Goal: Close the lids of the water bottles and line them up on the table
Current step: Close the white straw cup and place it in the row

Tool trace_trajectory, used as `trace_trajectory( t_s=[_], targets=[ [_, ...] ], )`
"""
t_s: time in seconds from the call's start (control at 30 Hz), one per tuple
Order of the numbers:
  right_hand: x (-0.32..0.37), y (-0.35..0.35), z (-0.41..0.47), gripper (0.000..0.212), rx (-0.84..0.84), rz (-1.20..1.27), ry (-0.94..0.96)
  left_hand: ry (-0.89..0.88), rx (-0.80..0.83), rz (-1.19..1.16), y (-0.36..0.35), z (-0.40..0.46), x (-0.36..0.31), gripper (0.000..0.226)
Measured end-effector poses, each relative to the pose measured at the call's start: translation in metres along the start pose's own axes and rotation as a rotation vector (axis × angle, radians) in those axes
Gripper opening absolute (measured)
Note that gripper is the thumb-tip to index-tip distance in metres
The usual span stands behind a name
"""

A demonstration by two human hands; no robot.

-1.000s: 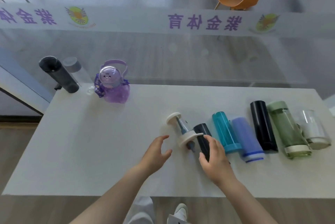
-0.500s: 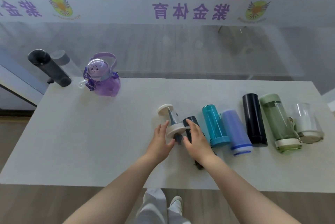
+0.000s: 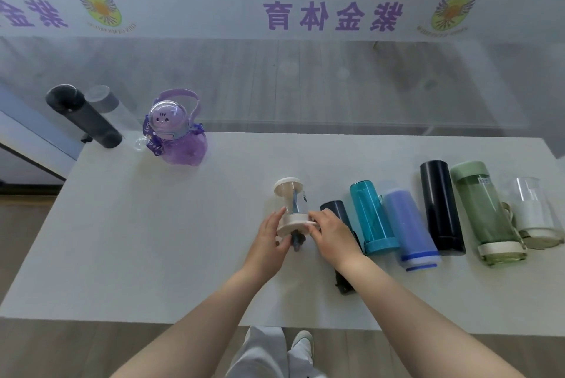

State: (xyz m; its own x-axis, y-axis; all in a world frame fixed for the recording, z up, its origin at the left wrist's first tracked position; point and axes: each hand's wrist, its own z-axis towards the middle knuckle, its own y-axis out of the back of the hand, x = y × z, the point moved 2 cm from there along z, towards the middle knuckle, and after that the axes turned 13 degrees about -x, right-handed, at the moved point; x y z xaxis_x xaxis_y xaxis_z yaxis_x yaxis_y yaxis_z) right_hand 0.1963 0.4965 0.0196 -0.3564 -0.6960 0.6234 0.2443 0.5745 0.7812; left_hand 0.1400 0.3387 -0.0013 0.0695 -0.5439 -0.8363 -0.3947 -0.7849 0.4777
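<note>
While your left hand (image 3: 272, 238) and right hand (image 3: 330, 232) clasp the cream-lidded tumbler (image 3: 292, 209) mid-frame, you square it beside the dark bottle (image 3: 334, 209)

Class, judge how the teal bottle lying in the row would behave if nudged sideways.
The teal bottle lies on its round side, so it probably rolls. It looks see-through and empty, so likely light. The dark bottle and blue bottle alongside might stop it.

White table (image 3: 159, 255): 7 bottles lying in row at right (image 3: 440, 209); purple jug (image 3: 180, 139) standing far-left.
</note>
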Motion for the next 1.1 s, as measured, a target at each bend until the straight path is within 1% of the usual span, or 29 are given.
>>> trace_trajectory(
  t_s=[0.1, 0.17, 0.23, 0.3, 0.37, 0.43, 0.5, 0.57, 0.67, 0.73, 0.77, 0.87, 0.9, 0.97, 1.1],
  targets=[
    [0.002, 0.003, 0.002, 0.029, -0.029, 0.085, -0.046, 0.020, -0.041, -0.067, 0.012, 0.001, -0.005, 0.049],
    [0.002, 0.005, 0.002, 0.027, -0.045, 0.140, -0.090, 0.049, -0.030, -0.150, 0.021, 0.002, -0.008, 0.044],
    [0.001, 0.007, 0.001, 0.024, -0.049, 0.199, -0.159, 0.068, -0.005, -0.225, 0.031, 0.003, -0.010, 0.052],
    [0.001, 0.008, 0.000, 0.019, -0.042, 0.293, -0.235, 0.041, 0.018, -0.254, 0.038, 0.003, -0.012, 0.054],
    [0.004, 0.009, 0.001, 0.016, -0.028, 0.410, -0.303, 0.018, 0.026, -0.260, 0.043, 0.004, -0.014, 0.056],
    [0.009, 0.007, 0.004, 0.018, -0.020, 0.494, -0.344, -0.018, 0.036, -0.224, 0.048, 0.006, -0.016, 0.066],
    [0.014, 0.006, 0.008, 0.016, -0.018, 0.540, -0.360, -0.043, 0.088, -0.172, 0.048, 0.006, -0.016, 0.079],
    [0.019, 0.004, 0.012, 0.016, -0.012, 0.563, -0.359, -0.074, 0.116, -0.143, 0.046, 0.007, -0.014, 0.080],
    [0.022, 0.001, 0.015, 0.014, -0.005, 0.570, -0.330, -0.114, 0.070, -0.110, 0.043, 0.010, -0.011, 0.085],
    [0.021, 0.000, 0.013, 0.016, 0.006, 0.571, -0.317, -0.130, 0.024, -0.130, 0.042, 0.012, -0.010, 0.083],
    [0.021, -0.001, 0.011, 0.022, 0.016, 0.552, -0.298, -0.135, 0.003, -0.142, 0.042, 0.013, -0.010, 0.082],
    [0.022, -0.005, 0.005, 0.066, 0.076, 0.446, -0.181, -0.138, -0.029, -0.147, 0.042, 0.018, -0.010, 0.080],
    [0.023, -0.009, 0.005, 0.076, 0.088, 0.404, -0.128, -0.139, -0.031, -0.137, 0.042, 0.021, -0.009, 0.081],
    [0.028, -0.013, 0.008, 0.081, 0.081, 0.360, -0.069, -0.145, -0.034, -0.115, 0.044, 0.027, -0.009, 0.082],
    [0.046, -0.023, 0.035, 0.076, 0.087, 0.403, -0.110, -0.097, -0.063, -0.132, 0.056, 0.049, -0.008, 0.083]
  ],
)
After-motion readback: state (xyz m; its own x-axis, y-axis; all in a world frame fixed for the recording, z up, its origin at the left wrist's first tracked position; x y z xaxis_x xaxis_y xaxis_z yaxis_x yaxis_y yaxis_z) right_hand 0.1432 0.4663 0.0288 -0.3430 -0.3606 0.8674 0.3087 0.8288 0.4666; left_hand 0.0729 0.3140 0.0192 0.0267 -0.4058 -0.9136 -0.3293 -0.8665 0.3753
